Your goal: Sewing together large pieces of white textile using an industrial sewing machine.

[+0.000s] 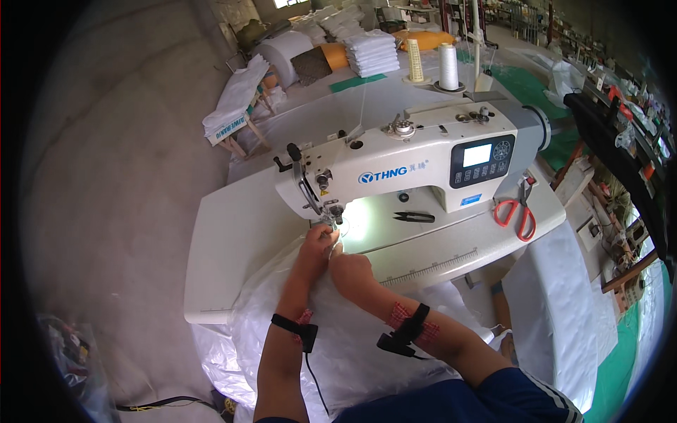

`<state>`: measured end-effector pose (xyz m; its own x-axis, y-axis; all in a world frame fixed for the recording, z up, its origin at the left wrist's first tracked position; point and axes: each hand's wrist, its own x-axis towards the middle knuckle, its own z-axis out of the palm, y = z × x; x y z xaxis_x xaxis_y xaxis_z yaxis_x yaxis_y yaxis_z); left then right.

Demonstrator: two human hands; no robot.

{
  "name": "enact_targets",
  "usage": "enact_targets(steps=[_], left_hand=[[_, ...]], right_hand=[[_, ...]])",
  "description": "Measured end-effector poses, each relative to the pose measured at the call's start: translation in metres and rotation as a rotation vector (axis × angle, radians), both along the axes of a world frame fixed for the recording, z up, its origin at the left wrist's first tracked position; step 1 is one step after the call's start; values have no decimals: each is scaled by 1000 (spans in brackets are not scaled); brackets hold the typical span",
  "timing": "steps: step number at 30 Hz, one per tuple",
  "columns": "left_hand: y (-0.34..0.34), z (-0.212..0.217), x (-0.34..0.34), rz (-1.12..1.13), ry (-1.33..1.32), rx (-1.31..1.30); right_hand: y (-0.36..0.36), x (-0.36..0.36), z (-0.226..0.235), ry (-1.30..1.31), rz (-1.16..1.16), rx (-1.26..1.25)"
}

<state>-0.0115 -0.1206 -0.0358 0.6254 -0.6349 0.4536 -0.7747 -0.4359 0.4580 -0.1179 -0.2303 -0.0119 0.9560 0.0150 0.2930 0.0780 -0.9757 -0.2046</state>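
Observation:
A white sewing machine (423, 151) stands in front of me, its lamp lighting the needle area (338, 214). A clear, whitish plastic sheet (282, 303) spreads over the front of the machine bed and hangs down over my lap. Close by the presser foot, my left hand (317, 247) pinches the sheet's gathered edge. My right hand (350, 271) is just below and to the right, its fingers curled closed on the same edge. The fingertips partly hide the material between them, and whether the needle is in it cannot be made out.
Black thread snips (414, 217) and red-handled scissors (517, 211) lie on the machine bed to the right. Behind the machine stand a white thread cone (448, 67) and a yellowish one (414, 62). Folded white stacks (371, 53) sit farther back. White sheeting (557, 289) hangs at right.

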Motion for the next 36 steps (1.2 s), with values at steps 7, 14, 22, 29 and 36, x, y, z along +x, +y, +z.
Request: enact_targets(steps=[7,14,22,29,36], left_hand=[[3,8,-5,-13,-229,-5],[14,45,-41,166,-398,448],[37,51,-153,225,5,261],[55,59,-176,421,-325,369],[-10,47,-278,241,-100,328]], right_hand=[[0,9,-4,-75,-90,-31],[-32,3,2,193,-22,588],[-93,-97,-8,704,98,1383],[-93,-149,-25,861,54,1654],[-76,-178,-39,761,134,2003]])
